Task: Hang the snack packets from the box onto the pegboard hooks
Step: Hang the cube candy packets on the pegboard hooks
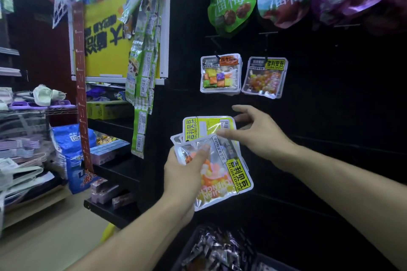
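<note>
At centre frame the left hand [187, 169] grips a fanned stack of snack packets [222, 174], thumb pressed on the front one, while the right hand [253, 132] touches the top packet with its fingers spread. Above, two packets [220, 73] [264, 77] hang on the black pegboard [330, 94]. At the bottom edge sits a dark box [220, 248], seemingly full of blurred wrappers.

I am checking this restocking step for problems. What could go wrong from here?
The left hand holds several fanned packets by one corner, so some may slip as the right hand pulls one away. The matching hook is thin and dark against the black pegboard, easy to miss.
</note>
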The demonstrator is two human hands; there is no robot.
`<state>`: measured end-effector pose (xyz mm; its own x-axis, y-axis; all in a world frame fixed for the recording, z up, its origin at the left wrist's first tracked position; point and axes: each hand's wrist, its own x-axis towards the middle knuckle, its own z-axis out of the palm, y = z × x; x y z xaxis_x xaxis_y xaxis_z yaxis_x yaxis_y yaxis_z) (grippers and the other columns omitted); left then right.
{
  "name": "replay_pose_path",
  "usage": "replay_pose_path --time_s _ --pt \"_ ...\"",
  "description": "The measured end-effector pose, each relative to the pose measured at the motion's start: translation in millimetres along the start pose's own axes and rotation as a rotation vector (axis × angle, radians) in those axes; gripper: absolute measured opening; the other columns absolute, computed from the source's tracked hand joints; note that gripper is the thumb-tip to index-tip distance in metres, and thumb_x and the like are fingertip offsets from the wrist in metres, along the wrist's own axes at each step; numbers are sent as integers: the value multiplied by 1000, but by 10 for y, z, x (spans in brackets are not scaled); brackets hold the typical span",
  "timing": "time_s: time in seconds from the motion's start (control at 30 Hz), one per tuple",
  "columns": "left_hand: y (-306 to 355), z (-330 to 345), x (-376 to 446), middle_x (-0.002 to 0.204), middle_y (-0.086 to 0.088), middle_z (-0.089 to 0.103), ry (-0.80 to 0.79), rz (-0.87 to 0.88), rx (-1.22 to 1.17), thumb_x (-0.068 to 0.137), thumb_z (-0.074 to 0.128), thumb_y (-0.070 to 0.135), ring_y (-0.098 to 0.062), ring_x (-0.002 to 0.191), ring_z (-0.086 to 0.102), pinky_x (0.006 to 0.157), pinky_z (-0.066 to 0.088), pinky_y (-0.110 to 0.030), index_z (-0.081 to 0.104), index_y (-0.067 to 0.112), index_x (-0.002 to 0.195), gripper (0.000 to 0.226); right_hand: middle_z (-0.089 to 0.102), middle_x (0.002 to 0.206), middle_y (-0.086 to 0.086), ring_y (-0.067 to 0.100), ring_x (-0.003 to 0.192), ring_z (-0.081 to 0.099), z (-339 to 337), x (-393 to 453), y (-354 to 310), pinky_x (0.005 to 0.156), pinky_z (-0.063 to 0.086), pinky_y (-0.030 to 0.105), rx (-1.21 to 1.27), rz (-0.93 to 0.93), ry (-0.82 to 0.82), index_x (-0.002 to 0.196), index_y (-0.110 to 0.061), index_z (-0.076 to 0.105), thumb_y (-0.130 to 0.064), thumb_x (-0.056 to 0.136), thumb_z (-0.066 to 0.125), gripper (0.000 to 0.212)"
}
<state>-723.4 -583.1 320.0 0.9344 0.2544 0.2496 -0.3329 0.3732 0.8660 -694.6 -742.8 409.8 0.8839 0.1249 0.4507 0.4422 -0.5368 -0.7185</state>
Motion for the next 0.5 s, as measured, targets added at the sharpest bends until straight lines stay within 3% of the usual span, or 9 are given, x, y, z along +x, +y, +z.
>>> replay_pose_path --time_s 0.07,0.13,0.23,0.3,0.4,0.5 --pt "-17 71 -62 110 -5 82 2 -15 -24 92 82 27 -29 98 81 88 64 -58 69 23 122 33 60 138 -10 9 91 76 -63 -145 12 83 58 27 71 51 -93 160 -28 34 -33 72 94 107" --pt "-34 146 -115 109 -8 82 28 -40 -67 87 86 27 -35 99 80 88 62 -64 68 21 118 37 57 145 -10 10 90 78 -123 -289 19 79 62 30 157 69 -162 165 -31 20 -19 71 95 120" --pt "-61 269 -168 106 -8 82 73 -56 -108 83 90 27 -37 96 80 86 62 -65 67 22 115 39 62 135 -13 6 92 77 -130 -513 64 73 62 24 121 36 -176 165 -33 16 -10 69 96 128" --pt "-67 341 -187 106 -10 82 84 -63 -122 86 88 31 -37 95 81 86 63 -65 67 22 116 38 70 119 -4 9 87 78 -138 -597 129 71 63 25 104 36 -103 163 -34 26 -6 67 97 122" --pt "-30 439 -233 105 -14 81 84 -74 -127 97 72 46 -38 94 81 85 64 -63 67 22 111 29 79 102 3 16 86 79 -235 -645 240 83 64 36 148 93 -56 157 -32 41 -8 66 97 109" --pt "3 496 -273 107 -10 81 45 -37 -75 99 61 57 -33 97 81 90 64 -59 65 20 112 39 81 101 5 21 88 80 -370 -684 303 87 64 42 241 157 -87 134 -16 58 -7 74 92 70"
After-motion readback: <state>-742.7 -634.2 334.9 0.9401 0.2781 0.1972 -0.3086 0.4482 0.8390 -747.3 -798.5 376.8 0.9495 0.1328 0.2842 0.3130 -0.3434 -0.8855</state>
